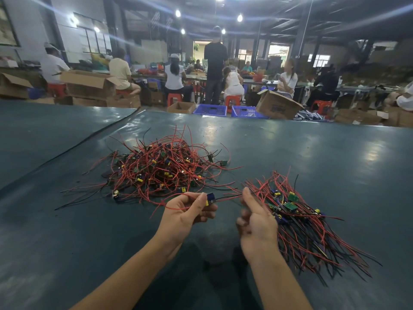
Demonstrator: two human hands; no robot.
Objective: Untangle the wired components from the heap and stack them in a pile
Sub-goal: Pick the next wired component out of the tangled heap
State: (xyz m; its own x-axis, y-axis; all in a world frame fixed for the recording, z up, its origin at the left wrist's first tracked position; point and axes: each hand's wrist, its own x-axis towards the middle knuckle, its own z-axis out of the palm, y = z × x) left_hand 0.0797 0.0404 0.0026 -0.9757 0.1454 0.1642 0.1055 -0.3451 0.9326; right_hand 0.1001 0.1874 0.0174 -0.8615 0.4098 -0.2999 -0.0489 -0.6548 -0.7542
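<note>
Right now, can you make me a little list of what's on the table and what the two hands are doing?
Table: dark green, shiny sheet
Tangled heap: red and black wires with small parts, beyond the left hand
Sorted pile: wired parts laid together, beside the right hand
Left hand: pinches a blue component
Right hand: blurred, seems to pinch that component's wires, stretched between the hands
Stage: one piece held, not yet stacked
</note>
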